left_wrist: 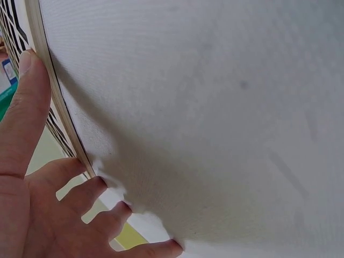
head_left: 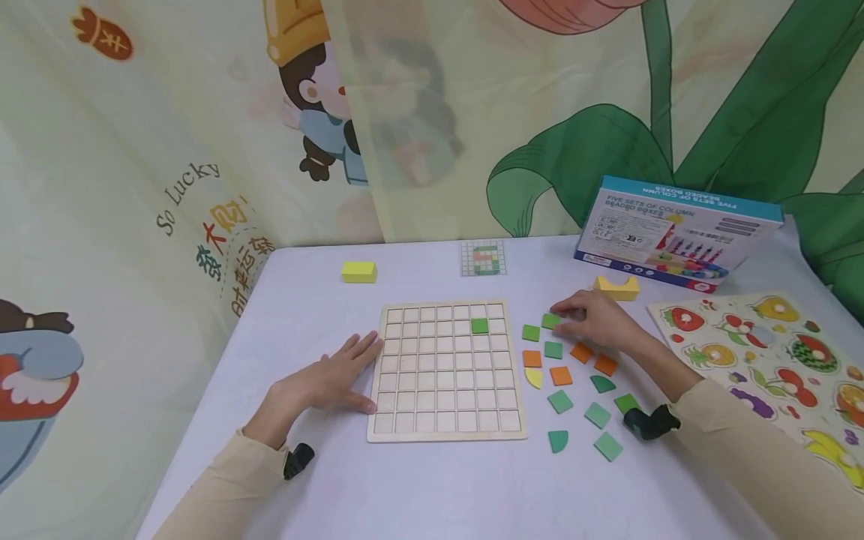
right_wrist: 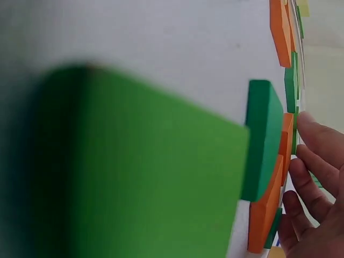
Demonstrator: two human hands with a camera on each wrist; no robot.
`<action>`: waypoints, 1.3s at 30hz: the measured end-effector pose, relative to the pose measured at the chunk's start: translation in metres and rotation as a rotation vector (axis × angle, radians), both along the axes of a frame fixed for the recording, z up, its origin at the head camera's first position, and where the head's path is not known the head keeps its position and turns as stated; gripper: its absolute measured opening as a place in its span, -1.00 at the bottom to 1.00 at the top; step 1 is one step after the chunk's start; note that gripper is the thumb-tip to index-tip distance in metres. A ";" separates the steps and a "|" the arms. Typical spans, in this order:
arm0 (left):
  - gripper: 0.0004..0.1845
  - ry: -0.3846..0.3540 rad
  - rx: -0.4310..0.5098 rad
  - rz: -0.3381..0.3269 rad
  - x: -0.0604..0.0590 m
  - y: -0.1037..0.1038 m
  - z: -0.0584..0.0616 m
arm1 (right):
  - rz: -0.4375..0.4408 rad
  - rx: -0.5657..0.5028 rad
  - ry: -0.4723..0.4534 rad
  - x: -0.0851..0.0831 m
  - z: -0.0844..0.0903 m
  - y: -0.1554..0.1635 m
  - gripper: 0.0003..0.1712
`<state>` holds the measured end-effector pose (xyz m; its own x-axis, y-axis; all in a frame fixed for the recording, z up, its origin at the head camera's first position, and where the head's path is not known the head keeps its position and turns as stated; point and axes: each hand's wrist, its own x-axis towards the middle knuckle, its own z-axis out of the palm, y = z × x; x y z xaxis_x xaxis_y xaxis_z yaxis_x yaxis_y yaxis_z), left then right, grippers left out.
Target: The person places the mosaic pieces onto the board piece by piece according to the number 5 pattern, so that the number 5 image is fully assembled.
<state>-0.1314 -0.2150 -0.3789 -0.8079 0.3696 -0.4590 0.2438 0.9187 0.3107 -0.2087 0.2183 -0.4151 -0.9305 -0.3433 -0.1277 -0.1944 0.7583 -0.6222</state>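
Note:
A wooden grid board [head_left: 445, 438] lies on the table with one green square tile [head_left: 479, 326] in a cell of its upper right. My left hand [head_left: 337, 375] rests against the board's left edge, fingers spread, with the thumb [left_wrist: 32, 91] at the rim in the left wrist view. To the right of the board, my right hand [head_left: 597, 321] has thumb and forefinger around a light green square tile [head_left: 550, 321]. Beneath and beside that hand lie orange square tiles [head_left: 561, 376], a yellow curved tile [head_left: 533, 378], and several green squares and green quarter-round tiles [head_left: 558, 441].
A yellow block [head_left: 359, 272] and a small pattern card [head_left: 482, 259] lie behind the board. At the back right stand a box [head_left: 675, 232] and a yellow arch block [head_left: 617, 288]. A fruit puzzle board [head_left: 729, 330] lies at the right.

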 end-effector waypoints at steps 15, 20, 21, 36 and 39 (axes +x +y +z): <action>0.11 0.003 -0.003 -0.003 0.001 0.000 0.002 | -0.042 0.034 -0.021 0.001 0.003 -0.009 -0.61; 0.11 0.003 -0.005 -0.004 0.000 -0.001 0.001 | -0.020 0.005 -0.007 0.001 0.008 -0.015 -0.61; 0.11 0.003 -0.005 -0.005 0.000 -0.001 0.001 | -0.018 -0.001 -0.007 0.001 0.010 -0.017 -0.61; 0.11 0.004 0.006 0.006 0.000 -0.003 -0.004 | 0.057 -0.073 -0.040 -0.008 0.014 -0.090 -0.65; 0.11 0.004 0.005 0.006 0.000 -0.002 -0.003 | 0.090 -0.082 -0.020 -0.008 0.012 -0.106 -0.67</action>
